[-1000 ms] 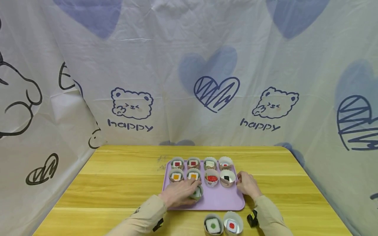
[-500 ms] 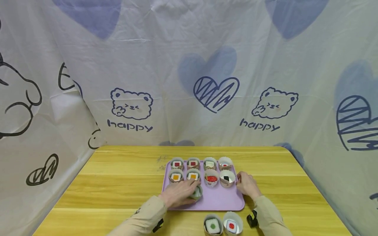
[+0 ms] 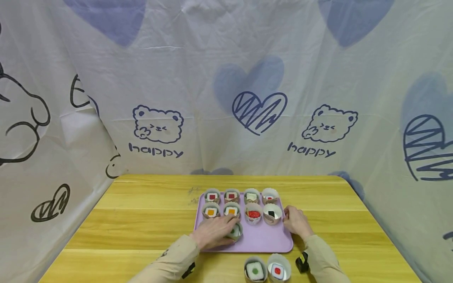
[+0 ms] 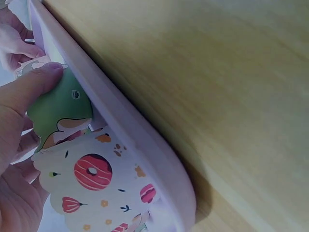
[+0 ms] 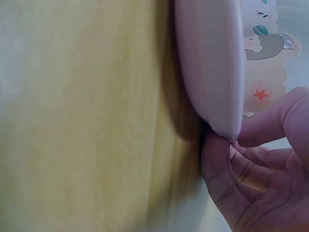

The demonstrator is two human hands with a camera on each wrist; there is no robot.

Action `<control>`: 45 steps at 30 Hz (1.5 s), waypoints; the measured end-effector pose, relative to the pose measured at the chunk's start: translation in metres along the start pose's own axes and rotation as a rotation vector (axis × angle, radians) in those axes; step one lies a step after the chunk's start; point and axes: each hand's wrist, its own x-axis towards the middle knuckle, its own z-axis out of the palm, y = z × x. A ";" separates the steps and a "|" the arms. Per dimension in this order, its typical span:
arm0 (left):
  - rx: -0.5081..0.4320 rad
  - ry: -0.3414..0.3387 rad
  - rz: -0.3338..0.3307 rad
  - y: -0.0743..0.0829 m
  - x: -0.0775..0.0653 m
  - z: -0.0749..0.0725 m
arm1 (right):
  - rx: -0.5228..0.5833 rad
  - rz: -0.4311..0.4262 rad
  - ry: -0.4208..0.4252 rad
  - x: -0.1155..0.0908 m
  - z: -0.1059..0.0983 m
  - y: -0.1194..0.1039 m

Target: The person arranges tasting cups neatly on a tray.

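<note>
On a lilac tray [image 3: 265, 241], scalloped paper cups holding toy sushi pieces stand in rows. My left hand [image 3: 216, 232] grips a green paper cup [image 3: 238, 234] in the front row, its thumb pressed to the cup's side in the left wrist view. Beside that green cup [image 4: 67, 104] stands a white donut-print cup [image 4: 96, 179], hidden behind the hand in the head view. At the tray's right edge my right hand [image 3: 296, 221] pinches the rim. The right wrist view shows the tray rim [image 5: 212, 63] between the thumb and a finger.
Nearer than the tray, two more cups stand on the wooden table [image 3: 141, 220], one with a green-dotted piece [image 3: 255, 271] and one with a red-dotted piece [image 3: 278, 271]. A printed white cloth [image 3: 212, 78] hangs behind the table and at both sides.
</note>
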 end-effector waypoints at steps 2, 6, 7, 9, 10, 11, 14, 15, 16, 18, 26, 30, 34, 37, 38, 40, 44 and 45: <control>0.014 0.010 0.010 -0.001 0.000 0.001 | -0.001 0.001 0.000 0.000 0.000 0.000; 0.050 0.044 0.036 -0.002 -0.001 0.002 | 0.000 0.003 -0.002 0.000 0.000 0.000; 0.059 0.054 0.043 -0.002 -0.001 0.003 | 0.001 0.004 -0.003 0.000 0.000 0.000; 0.080 0.076 0.053 -0.002 -0.002 0.004 | 0.002 0.002 -0.002 0.000 0.001 0.000; 0.093 0.085 0.055 -0.001 -0.002 0.004 | 0.002 0.002 -0.001 0.000 0.001 0.000; 0.107 0.093 0.058 -0.001 -0.002 0.005 | 0.001 0.001 0.000 0.000 0.001 0.000; 0.146 0.112 0.061 -0.001 -0.002 0.006 | -0.002 0.000 0.002 0.000 0.001 0.000; 0.161 0.115 0.062 -0.001 -0.002 0.006 | -0.003 0.001 0.002 0.000 0.001 0.000; 0.174 0.117 0.062 -0.001 -0.002 0.006 | -0.004 0.002 0.002 0.000 0.001 0.000; 0.195 0.119 0.063 -0.001 -0.002 0.007 | -0.005 0.004 0.001 0.000 0.001 -0.001; 0.226 0.106 0.056 -0.001 -0.002 0.007 | -0.012 0.007 0.005 0.001 0.002 -0.001; 0.227 0.097 0.053 -0.001 -0.003 0.007 | -0.011 0.007 0.002 0.000 0.001 0.000; 0.232 0.095 0.051 -0.001 -0.003 0.007 | -0.011 0.001 0.004 0.000 0.001 0.000; 0.239 0.095 0.049 -0.001 -0.003 0.007 | -0.011 -0.003 0.008 0.000 0.001 0.000; 0.241 0.095 0.048 -0.001 -0.003 0.007 | -0.011 -0.003 0.009 0.000 0.001 0.000; 0.245 0.095 0.046 -0.001 -0.003 0.006 | -0.009 -0.003 0.009 0.000 0.001 0.000; 0.249 0.099 0.044 0.000 -0.003 0.007 | -0.011 -0.001 0.009 0.000 0.001 0.000; 0.253 0.100 0.043 0.000 -0.003 0.007 | -0.012 -0.002 0.009 0.000 0.001 0.000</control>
